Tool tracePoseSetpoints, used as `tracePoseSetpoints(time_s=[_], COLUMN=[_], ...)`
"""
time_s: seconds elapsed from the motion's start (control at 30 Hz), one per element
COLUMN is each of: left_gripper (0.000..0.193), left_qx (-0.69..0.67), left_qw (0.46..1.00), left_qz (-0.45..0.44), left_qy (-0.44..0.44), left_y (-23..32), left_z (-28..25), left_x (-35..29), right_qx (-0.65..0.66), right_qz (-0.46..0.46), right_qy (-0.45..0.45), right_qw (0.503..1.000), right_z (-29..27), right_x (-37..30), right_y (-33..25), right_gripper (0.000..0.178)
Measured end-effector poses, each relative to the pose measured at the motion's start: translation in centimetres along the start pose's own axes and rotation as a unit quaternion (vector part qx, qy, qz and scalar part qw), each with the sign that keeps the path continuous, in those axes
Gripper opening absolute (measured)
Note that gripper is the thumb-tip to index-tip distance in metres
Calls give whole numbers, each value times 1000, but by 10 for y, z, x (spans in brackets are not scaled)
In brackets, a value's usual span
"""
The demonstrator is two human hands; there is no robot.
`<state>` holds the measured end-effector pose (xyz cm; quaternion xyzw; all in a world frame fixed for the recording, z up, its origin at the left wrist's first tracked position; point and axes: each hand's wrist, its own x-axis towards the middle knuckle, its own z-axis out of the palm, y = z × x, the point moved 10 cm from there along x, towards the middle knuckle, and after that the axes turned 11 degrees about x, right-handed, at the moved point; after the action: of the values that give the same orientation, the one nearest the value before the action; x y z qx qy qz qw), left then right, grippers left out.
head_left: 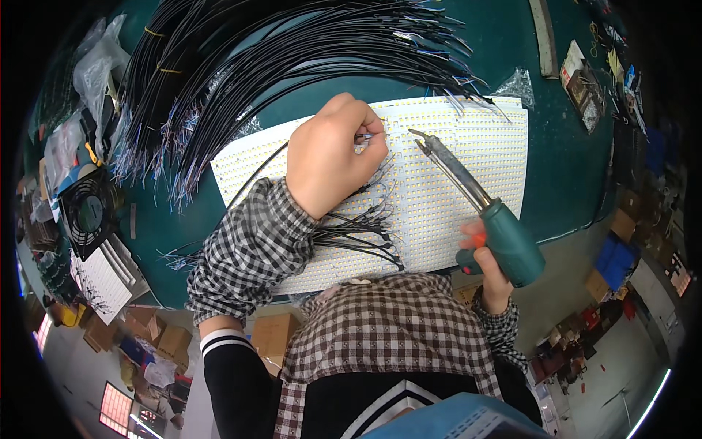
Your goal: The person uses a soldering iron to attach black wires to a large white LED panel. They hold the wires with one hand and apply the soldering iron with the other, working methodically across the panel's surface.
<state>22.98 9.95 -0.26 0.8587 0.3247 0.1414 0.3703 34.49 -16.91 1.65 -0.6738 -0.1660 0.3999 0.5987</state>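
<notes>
My left hand (pixel 329 154) is closed in a pinch over the white LED panel (pixel 461 190), which carries rows of small yellowish dots. Between its fingertips is the end of a thin black cable (pixel 256 174), whose length runs out behind the wrist. In my right hand (pixel 493 274) is a green-handled soldering gun (pixel 515 245). Its metal tip points up and left, a short way right of my left fingers and over the panel. Several black cables (pixel 358 238) lie across the panel's near part, their ends close to its middle seam.
A thick bundle of black cables (pixel 292 55) with bare wire ends spreads over the far side of the green table (pixel 504 36). At the left are a black fan (pixel 88 212) and clear plastic bags (pixel 102 62). A long bar (pixel 543 36) lies at the far right.
</notes>
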Motion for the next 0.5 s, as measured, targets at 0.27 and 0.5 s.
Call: tracePoseSetpoints(time_s=[0.27, 0.5], left_gripper=[10, 10], left_qx=[-6, 8], left_qw=[1000, 1000], left_qz=[-7, -2], left_qy=[-8, 2], left_y=[-2, 1], left_z=[0, -1], left_x=[4, -1], right_qx=[-26, -93], right_qz=[-4, -32], right_qy=[9, -37], right_qw=[1000, 994], right_z=[-1, 7], right_x=[0, 6], right_y=[6, 1], right_gripper=[51, 52])
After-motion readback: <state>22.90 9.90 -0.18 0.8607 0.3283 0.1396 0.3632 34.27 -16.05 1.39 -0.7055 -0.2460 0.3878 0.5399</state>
